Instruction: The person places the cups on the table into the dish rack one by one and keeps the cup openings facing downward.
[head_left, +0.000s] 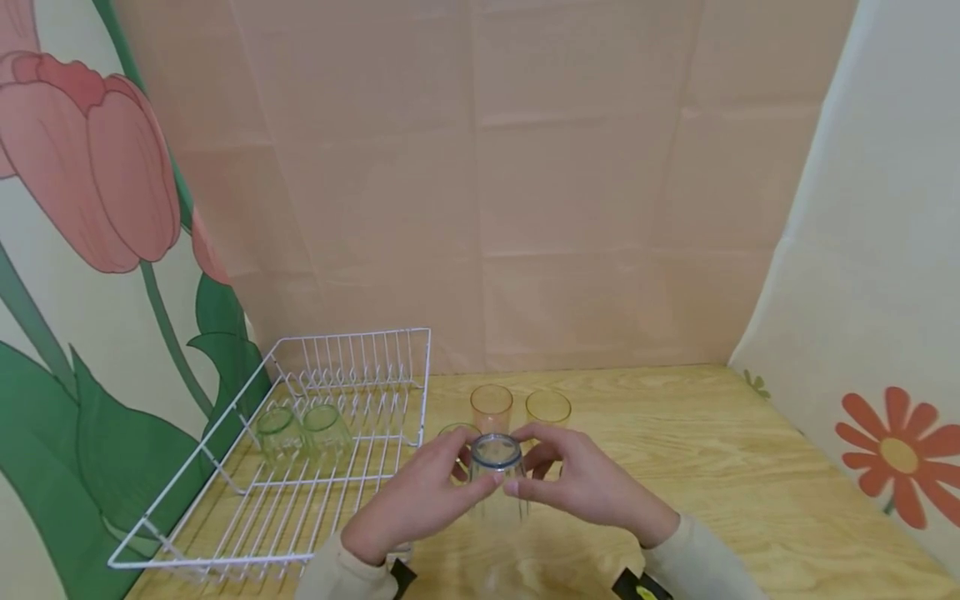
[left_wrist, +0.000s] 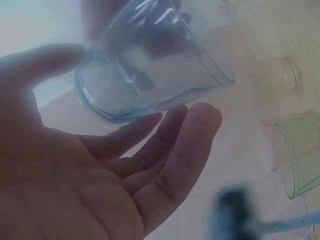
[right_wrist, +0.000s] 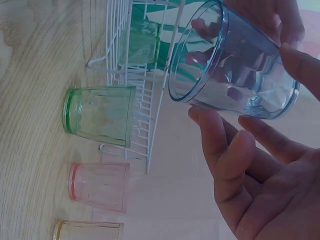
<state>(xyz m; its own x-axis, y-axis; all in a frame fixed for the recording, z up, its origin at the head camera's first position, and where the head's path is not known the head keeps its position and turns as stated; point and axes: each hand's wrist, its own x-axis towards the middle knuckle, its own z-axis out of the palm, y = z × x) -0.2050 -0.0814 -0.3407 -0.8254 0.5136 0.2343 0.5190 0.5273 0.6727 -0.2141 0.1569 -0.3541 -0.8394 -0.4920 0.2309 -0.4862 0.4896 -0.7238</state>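
Between both hands is a clear bluish drinking glass (head_left: 497, 483), tilted in the wrist views, with its blue-edged base up and its wider mouth toward the table. My left hand (head_left: 423, 490) holds its left side with thumb and fingers. On the other side my right hand (head_left: 588, 479) does the same, the two thumbs close together at the front. Just behind stand a green glass (right_wrist: 100, 115), partly covered by the left hand in the head view, a pink glass (head_left: 491, 402) and a yellow glass (head_left: 548, 406).
A white wire dish rack (head_left: 423, 375) stands to the left on the wooden table (head_left: 720, 467). Two green glasses (head_left: 327, 433) sit in it side by side. A plain pinkish sheet (head_left: 585, 183) closes off the back, with flower-printed panels at both sides.
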